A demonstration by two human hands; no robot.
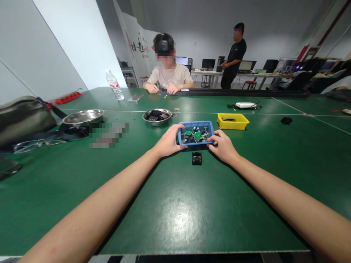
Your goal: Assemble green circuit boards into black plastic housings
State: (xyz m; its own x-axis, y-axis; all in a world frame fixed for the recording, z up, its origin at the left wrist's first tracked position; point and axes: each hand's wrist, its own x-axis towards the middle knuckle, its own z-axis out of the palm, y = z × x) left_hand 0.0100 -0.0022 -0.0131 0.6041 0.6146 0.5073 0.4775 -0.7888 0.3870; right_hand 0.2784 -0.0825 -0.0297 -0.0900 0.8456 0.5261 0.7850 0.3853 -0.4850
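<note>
A small blue tray with several green circuit boards and dark parts in it sits on the green table. My left hand grips the tray's left end, fingers curled over its rim. My right hand holds the tray's right front corner between thumb and fingers. A small black part lies on the table just in front of the tray, between my two hands and touching neither.
A yellow tray stands right of the blue one, a steel bowl of dark parts behind it, an empty steel bowl and a bag at left. A seated person works opposite; another stands behind.
</note>
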